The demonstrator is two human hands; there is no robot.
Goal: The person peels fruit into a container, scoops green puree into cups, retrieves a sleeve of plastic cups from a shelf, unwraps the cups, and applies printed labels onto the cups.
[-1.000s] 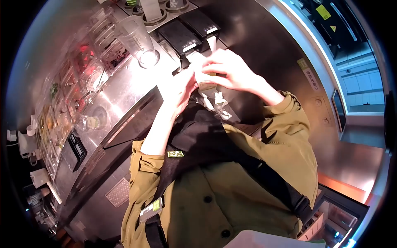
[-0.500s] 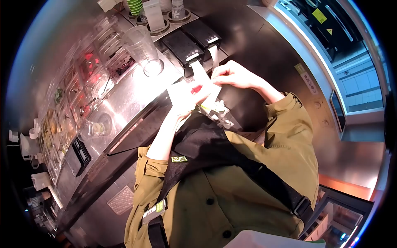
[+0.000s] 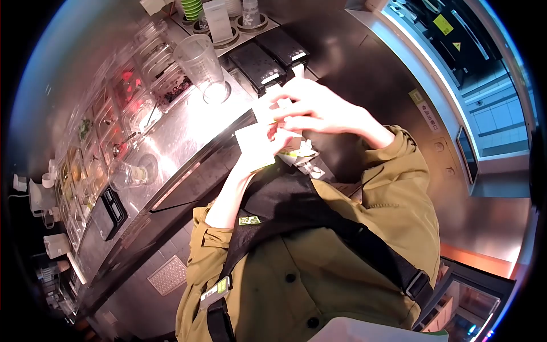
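Two black label printers (image 3: 256,64) stand side by side on the steel counter, and a white label strip (image 3: 298,70) hangs from the rear one. My left hand (image 3: 265,149) is closed on a white paper label (image 3: 248,139) below the printers. Over it reaches my right hand (image 3: 319,108), its fingers bent and pinching around the label paper at the nearer printer's outlet. Glare and overlapping fingers hide just where the paper is gripped. Below my hands dangles a bunch of crumpled white and green label paper (image 3: 307,151).
A clear measuring jug (image 3: 199,62) stands left of the printers, with a clear cup (image 3: 128,174) further left. Lidded ingredient containers (image 3: 128,85) line the counter's back. A black scale (image 3: 109,212) sits near the front edge. Green cups (image 3: 191,9) are stacked at the top.
My right hand has moved left and spread over my left hand, covering the nearer printer's strip. My left hand has shifted slightly down, still with the label. The view has moved a little.
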